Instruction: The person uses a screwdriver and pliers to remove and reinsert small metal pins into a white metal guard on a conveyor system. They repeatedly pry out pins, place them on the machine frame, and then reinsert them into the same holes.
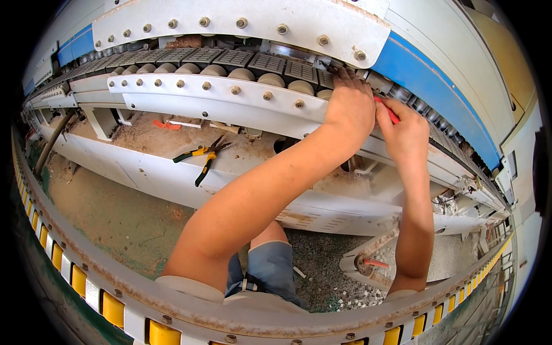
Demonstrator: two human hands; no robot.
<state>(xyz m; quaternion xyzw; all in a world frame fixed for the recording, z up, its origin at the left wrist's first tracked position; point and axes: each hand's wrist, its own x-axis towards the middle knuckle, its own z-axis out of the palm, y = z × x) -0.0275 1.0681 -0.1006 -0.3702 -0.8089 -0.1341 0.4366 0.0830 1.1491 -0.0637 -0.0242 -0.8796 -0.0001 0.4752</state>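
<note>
My left hand reaches across the row of dark segmented track pads into the gap under the upper white guard plate. Its fingers are bent together at the gap; their tips and whatever they grip are hidden. Just to the right, my right hand is closed around a red-handled tool. The tool's working end is out of sight behind my left hand, so I cannot tell its kind. Rollers line the track's near side, above a bolted white rail.
Pliers with yellow and black handles lie spread on the dusty machine ledge below the track. Red scraps lie farther left. A curved rail with yellow rollers crosses close to my body. White bits litter the floor.
</note>
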